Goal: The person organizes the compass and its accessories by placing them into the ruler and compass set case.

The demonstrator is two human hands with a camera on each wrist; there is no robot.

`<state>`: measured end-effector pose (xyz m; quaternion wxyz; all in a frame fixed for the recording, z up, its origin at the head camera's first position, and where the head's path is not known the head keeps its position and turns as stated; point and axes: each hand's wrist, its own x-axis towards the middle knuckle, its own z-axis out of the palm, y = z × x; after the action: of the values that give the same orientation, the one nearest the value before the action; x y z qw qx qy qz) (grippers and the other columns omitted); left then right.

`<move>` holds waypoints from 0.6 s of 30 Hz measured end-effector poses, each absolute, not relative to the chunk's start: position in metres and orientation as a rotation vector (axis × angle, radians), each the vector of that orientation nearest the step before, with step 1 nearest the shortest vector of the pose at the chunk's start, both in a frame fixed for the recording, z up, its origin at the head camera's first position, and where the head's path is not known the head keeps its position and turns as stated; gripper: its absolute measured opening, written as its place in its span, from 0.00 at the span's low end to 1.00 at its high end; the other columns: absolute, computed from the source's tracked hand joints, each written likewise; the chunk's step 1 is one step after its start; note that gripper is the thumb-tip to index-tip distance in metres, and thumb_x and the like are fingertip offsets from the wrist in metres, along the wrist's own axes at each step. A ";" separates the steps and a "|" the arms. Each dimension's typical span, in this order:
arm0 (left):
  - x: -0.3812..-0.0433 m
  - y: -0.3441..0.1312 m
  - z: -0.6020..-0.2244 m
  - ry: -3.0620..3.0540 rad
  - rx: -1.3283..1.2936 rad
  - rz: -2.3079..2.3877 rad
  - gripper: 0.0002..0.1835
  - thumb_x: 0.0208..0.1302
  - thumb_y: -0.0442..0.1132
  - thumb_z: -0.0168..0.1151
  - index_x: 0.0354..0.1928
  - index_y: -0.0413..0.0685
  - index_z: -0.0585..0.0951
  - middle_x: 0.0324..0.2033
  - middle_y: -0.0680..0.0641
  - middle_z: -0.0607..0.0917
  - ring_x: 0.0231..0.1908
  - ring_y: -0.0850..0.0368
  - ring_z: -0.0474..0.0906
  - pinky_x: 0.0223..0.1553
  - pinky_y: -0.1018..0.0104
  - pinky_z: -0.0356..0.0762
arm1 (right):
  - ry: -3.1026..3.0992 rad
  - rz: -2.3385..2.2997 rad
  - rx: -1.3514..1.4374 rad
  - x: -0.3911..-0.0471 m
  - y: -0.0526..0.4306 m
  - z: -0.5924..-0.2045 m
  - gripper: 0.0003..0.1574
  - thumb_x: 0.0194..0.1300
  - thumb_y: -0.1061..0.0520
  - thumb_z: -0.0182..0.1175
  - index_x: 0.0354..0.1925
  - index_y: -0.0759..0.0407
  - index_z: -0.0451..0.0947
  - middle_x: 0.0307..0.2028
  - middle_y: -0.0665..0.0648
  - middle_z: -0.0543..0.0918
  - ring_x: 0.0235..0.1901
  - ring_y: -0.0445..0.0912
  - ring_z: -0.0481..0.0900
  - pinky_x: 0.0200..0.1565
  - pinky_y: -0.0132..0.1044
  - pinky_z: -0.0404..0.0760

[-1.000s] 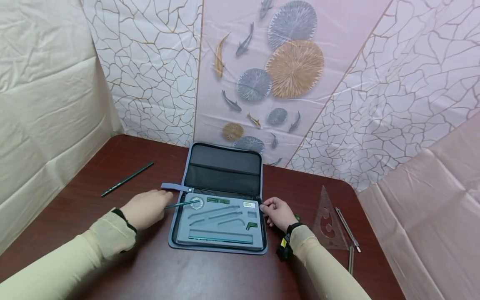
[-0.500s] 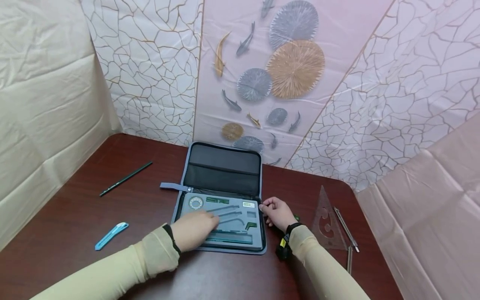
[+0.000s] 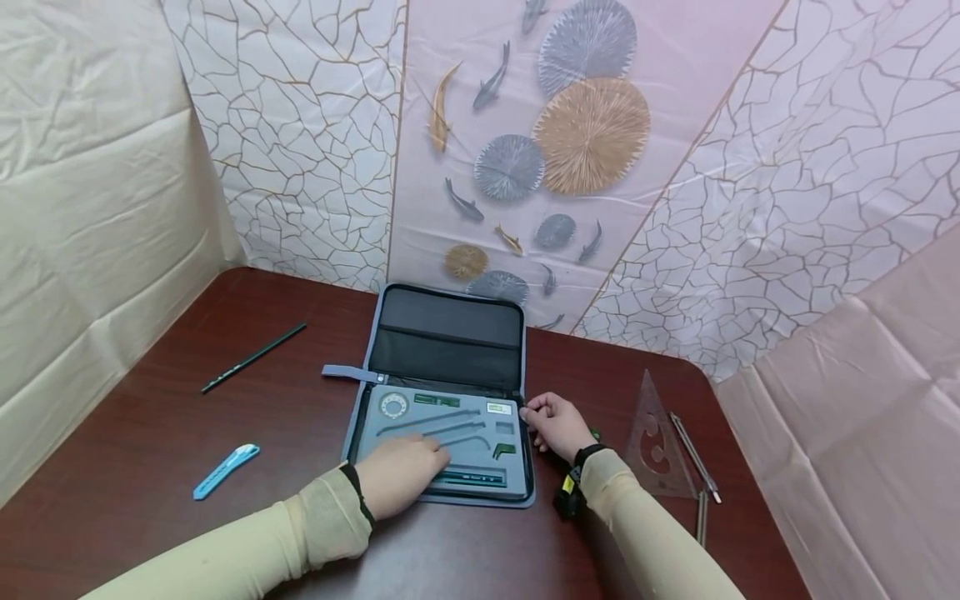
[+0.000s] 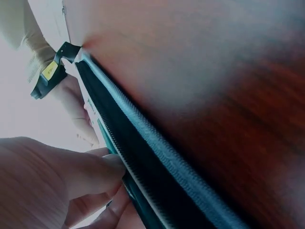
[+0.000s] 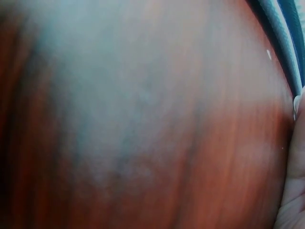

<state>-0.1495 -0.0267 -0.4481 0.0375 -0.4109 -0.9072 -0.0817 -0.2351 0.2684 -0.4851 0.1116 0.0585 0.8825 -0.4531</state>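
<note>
On 1 reddish-brown wooden table [image 3: 135, 467], 1 blue-edged fabric case [image 3: 450, 354] is lying open, its black-lined lid leaning back. The left hand [image 3: 401, 475] is reaching over the front, its thumb and fingers pinching at least 1 slender dark green pencil [image 3: 480, 479] in the long front slot of 1 grey foam tray [image 3: 472, 402]; the exact pencil count there is hard to tell. The right hand [image 3: 557, 425] is gripping the case's right edge between thumb and curled fingers. Around the tray, 1 round white ring [image 3: 393, 406], 1 flat green rectangle [image 3: 437, 401], 1 white-and-green block [image 3: 498, 408] and 1 small green angled piece [image 3: 504, 450] are sitting. To the left, 1 loose dark green pencil [image 3: 253, 358] and 1 light-blue cutter [image 3: 227, 472] are lying well apart; to the right, 1 clear triangular set square [image 3: 658, 479] is resting near 2 slim metallic tools [image 3: 696, 458].
</note>
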 end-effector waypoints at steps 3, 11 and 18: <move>-0.149 -0.027 -0.449 -2.787 -1.263 -0.273 0.08 0.63 0.31 0.60 0.41 0.49 0.83 0.37 0.50 0.82 0.38 0.54 0.79 0.38 0.59 0.78 | 2.582 -1.339 0.179 -0.236 0.269 -0.486 0.13 0.66 0.51 0.62 0.41 0.57 0.74 0.27 0.58 0.80 0.20 0.50 0.76 0.23 0.40 0.79; -0.150 -0.030 -0.457 -2.700 -1.251 -0.241 0.10 0.57 0.28 0.62 0.32 0.53 0.84 0.28 0.53 0.78 0.30 0.57 0.76 0.29 0.62 0.76 | 2.568 -1.342 0.173 -0.236 0.269 -0.486 0.13 0.66 0.50 0.62 0.41 0.57 0.74 0.27 0.58 0.80 0.20 0.50 0.76 0.23 0.41 0.79; -0.152 -0.030 -0.458 -2.661 -1.223 -0.224 0.11 0.54 0.28 0.63 0.26 0.55 0.85 0.25 0.54 0.76 0.27 0.58 0.74 0.26 0.63 0.74 | 2.576 -1.344 0.174 -0.237 0.269 -0.486 0.12 0.67 0.51 0.62 0.42 0.58 0.74 0.27 0.58 0.80 0.20 0.50 0.75 0.23 0.40 0.78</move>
<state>-0.1519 -0.0301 -0.4584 0.1022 -0.4144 -0.9012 -0.0758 -0.2366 0.2691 -0.4861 0.1151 0.0593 0.8791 -0.4588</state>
